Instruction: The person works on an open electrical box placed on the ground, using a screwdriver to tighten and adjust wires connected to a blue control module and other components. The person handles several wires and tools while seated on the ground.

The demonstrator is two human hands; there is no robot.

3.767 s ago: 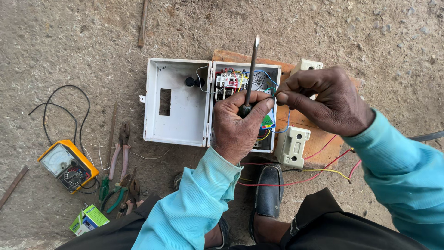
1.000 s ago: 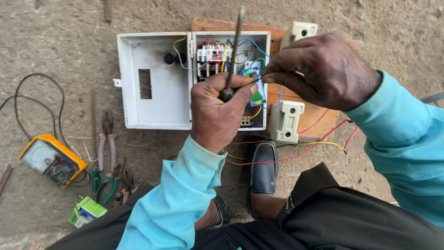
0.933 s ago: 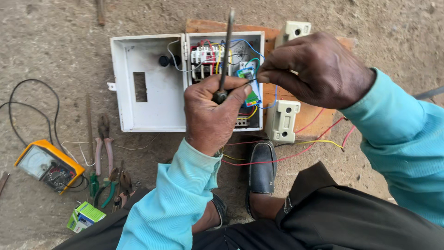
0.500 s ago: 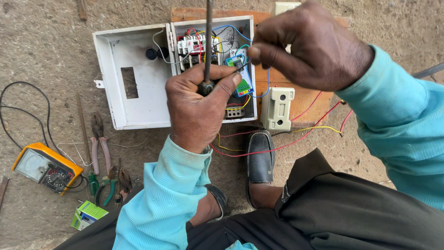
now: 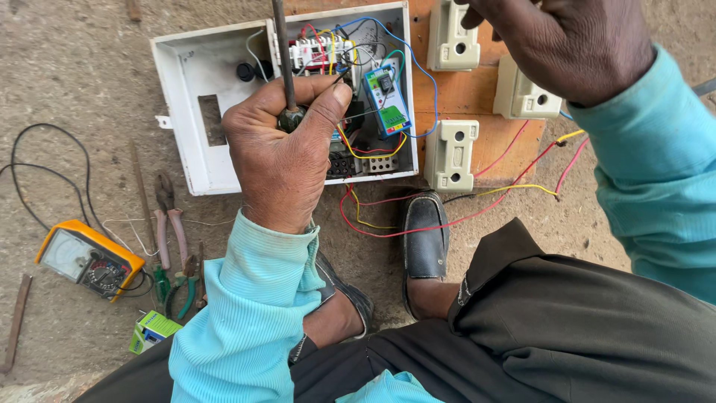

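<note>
My left hand is closed around the handle of a screwdriver, whose shaft points up over an open white electrical box. The box holds coloured wiring, a row of small breakers and a blue and green module. My right hand hovers at the top right with curled fingers, above white fuse holders on a wooden board. Whatever its fingers pinch is hidden.
On the concrete at the left lie an orange multimeter with black leads, pliers, green-handled cutters and a small green carton. Red and yellow wires trail past my black shoe.
The view has closed in and shifted, so the box sits higher and larger. My right hand has risen to the top edge. My left hand still grips the screwdriver over the box.
</note>
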